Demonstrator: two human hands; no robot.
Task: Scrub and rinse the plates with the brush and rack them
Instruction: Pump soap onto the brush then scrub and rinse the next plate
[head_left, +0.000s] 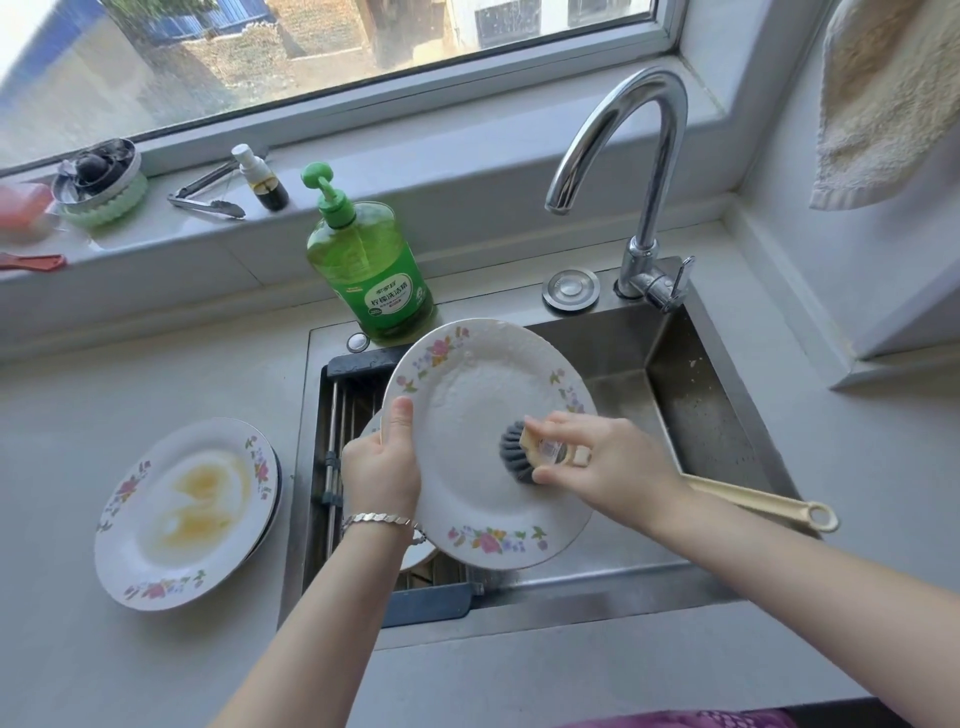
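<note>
Left hand (382, 467) grips the plate (483, 374) tilted over the sink (696, 395), so suds can drain. Right hand (608, 462) pinches the brush (514, 452) low for pressure.

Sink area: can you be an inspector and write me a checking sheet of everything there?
Surface: grey counter around a steel sink.
Job's things: flowered plate held tilted over the sink, brush pressed on it; stained plates stacked on the counter; rack across the sink's left part.
Clutter: green soap bottle behind the sink; tongs and spray bottle on the sill.
Grippers: left hand grips the plate's rim; right hand grips the brush.
Cables: nothing seen.
Surroundings: faucet, no water running; window; towel hanging at right.
</note>
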